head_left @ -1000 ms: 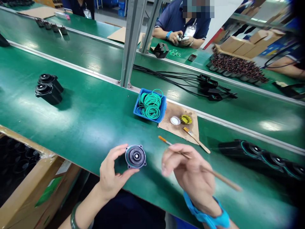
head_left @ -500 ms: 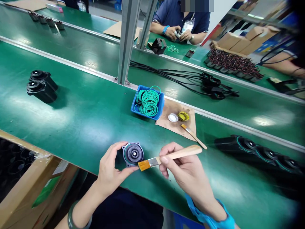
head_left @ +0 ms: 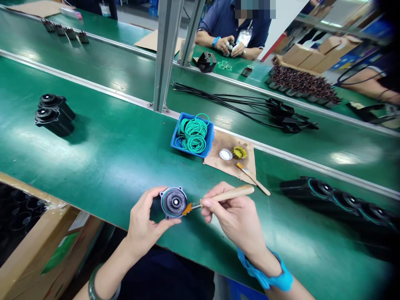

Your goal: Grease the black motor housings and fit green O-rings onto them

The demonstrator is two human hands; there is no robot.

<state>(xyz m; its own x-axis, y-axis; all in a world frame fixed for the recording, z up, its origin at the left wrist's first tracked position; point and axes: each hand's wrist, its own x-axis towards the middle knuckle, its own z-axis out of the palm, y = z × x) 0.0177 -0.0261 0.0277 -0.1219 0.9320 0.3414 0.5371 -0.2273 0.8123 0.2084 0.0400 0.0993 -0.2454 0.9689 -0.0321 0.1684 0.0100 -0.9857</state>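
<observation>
Grey metal post, black cables (fanning apart toward their connectors), cardboard boxes

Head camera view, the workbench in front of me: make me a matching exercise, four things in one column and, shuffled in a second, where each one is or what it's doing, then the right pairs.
Column one
1. Left hand
2. Green rings
3. Right hand
4. Loose brush

Column two
A. Gripping a wooden-handled brush
B. Partly on brown cardboard
C. Gripping a round dark part
D. Heaped in a blue bin

Pairs: 1-C, 2-D, 3-A, 4-B
</observation>
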